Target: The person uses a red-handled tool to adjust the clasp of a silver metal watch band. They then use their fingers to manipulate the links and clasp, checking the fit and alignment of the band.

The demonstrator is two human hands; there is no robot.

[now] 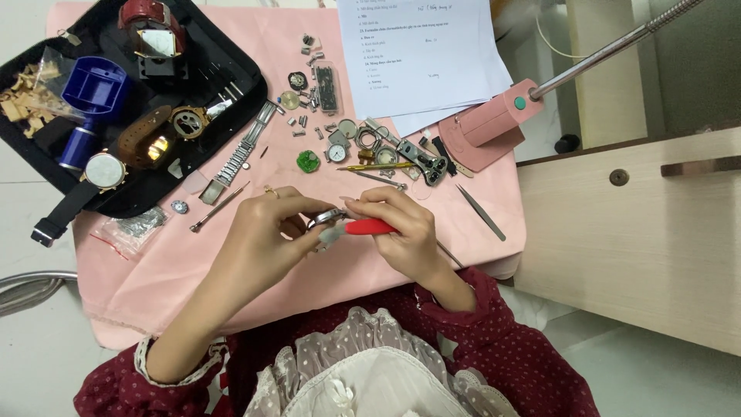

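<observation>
The left hand (266, 232) pinches a small round metal watch case (326, 219); the right hand (401, 232) grips a red-handled tool (369, 226) against it. A slip could scratch the case.

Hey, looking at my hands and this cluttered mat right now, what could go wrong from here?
1. The red-handled tool in your right hand presses at the small metal watch case pinched by your left hand; a slip might jab a finger or scratch it.
2. Tiny loose metal parts lie scattered; a sleeve may sweep them off the pink mat.
3. The tweezers lie near the mat's edge and may fall.
</observation>
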